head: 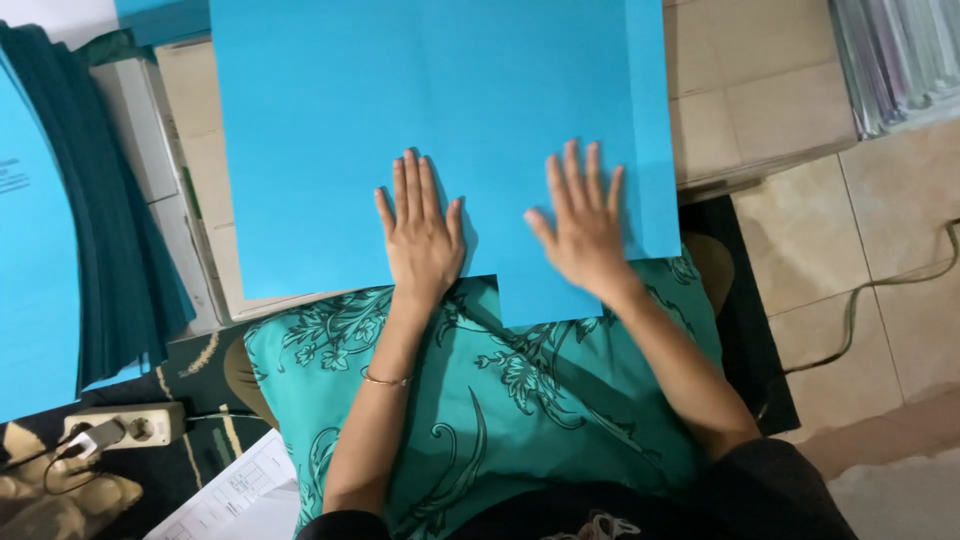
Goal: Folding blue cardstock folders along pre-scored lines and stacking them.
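1. Tiled floor [880, 230] and a low board [750, 90] frame the work, with a big blue sheet [400, 130] lying over the board and reaching onto the lap
2. Left hand [422, 235] lies flat on the sheet's near edge, fingers spread, gripping nothing
3. Right hand [585, 235] also presses down open-palmed, slightly blurred, beside a notch in the sheet's lower edge
4. With only flat palms holding it, the smooth sheet could slide off the board or crease where it overhangs the soft lap
5. Sheet looks thin, matte and stiff like card, with straight-cut corners
6. Teal floral cloth [500, 400] covers the lap
7. At left, a stack [110, 220] of dark green and blue covers fans out; a power strip [125, 425] and white paper [240, 495] lie below it
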